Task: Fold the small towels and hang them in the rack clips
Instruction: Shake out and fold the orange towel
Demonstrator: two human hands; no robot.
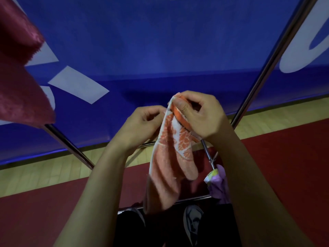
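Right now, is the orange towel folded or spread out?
Folded: the orange towel hangs doubled in layers, its top edge pinched by the left hand and right hand.

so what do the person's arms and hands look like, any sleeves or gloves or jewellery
Both forearms are bare up to the frame's lower edge, so no sleeves show. The left hand and right hand wear no gloves, and no rings, watch or bracelets are visible on the fingers or wrists. The nails look short and unpainted, as far as the blur allows.

Orange-and-white patterned towel, folded, hanging bunched lengthwise
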